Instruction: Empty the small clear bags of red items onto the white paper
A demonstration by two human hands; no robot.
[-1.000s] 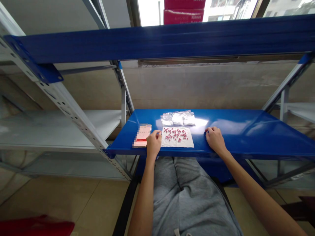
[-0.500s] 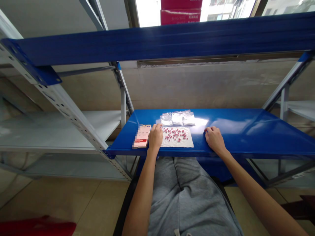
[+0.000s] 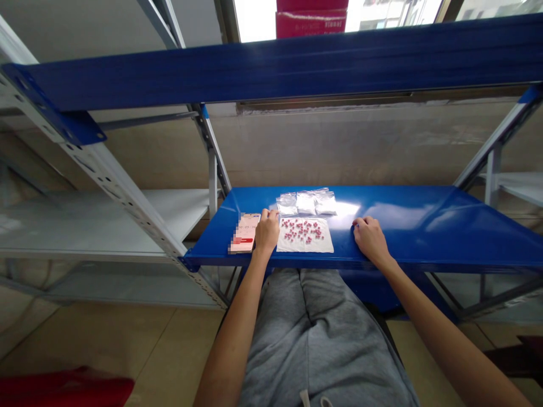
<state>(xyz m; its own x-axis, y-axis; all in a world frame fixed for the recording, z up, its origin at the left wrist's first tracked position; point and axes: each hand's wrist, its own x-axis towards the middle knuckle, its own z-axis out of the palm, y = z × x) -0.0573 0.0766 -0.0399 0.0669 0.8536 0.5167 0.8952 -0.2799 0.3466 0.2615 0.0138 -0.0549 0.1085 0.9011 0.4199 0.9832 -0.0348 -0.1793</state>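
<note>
My left hand (image 3: 267, 232) is at the left edge of a white cloth (image 3: 288, 246), between it and a phone (image 3: 245, 233). Its fingers are curled downward; anything under the fingertips is hidden. Many small pinkish-red beads (image 3: 303, 230) lie scattered over the cloth. Right of the cloth, apart from it, my right hand (image 3: 370, 237) rests on the blue shelf (image 3: 424, 226) with fingers curled in and nothing visible in them. Behind the cloth lie three clear plastic bags (image 3: 306, 203) with whitish contents, side by side.
A blue crossbeam (image 3: 271, 70) spans the rack above the shelf, with a grey slotted post (image 3: 127, 195) at left. Red boxes (image 3: 311, 24) stand by the window. White shelves (image 3: 169, 206) adjoin on the left. Something red (image 3: 63, 390) lies on the floor.
My left hand has shifted slightly left, towards the phone, showing more of the cloth's left edge. My right hand stays in place. The view has tilted slightly.
</note>
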